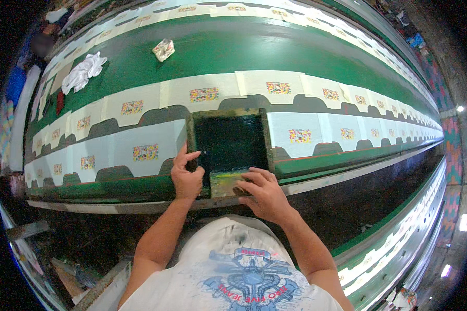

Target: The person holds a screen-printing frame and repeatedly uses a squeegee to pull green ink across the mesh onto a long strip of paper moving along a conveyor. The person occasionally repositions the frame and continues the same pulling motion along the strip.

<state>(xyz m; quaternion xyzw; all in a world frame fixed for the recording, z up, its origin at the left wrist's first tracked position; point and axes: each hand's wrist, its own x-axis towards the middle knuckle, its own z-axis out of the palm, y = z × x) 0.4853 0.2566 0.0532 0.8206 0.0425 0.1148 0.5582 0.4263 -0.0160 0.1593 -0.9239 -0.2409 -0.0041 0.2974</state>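
A screen-printing frame [228,112] with a dark mesh lies on the long green table, over the near row of pale fabric pieces. My left hand [187,175] is closed at the frame's lower left side, its index finger and thumb reaching over the rim. Along the near end of the mesh rests a squeegee [223,182], its wooden body stained yellow and green. My right hand [265,194] curls round the squeegee's right part, with fingertips at its upper edge. The palm side of both grips is hidden.
Fabric pieces [290,130] with small colourful prints run in rows along the green table [213,46]. A crumpled white cloth [84,71] and a stained rag [163,50] lie beyond them. A pale rail [109,207] edges the near side. Another person stands far left.
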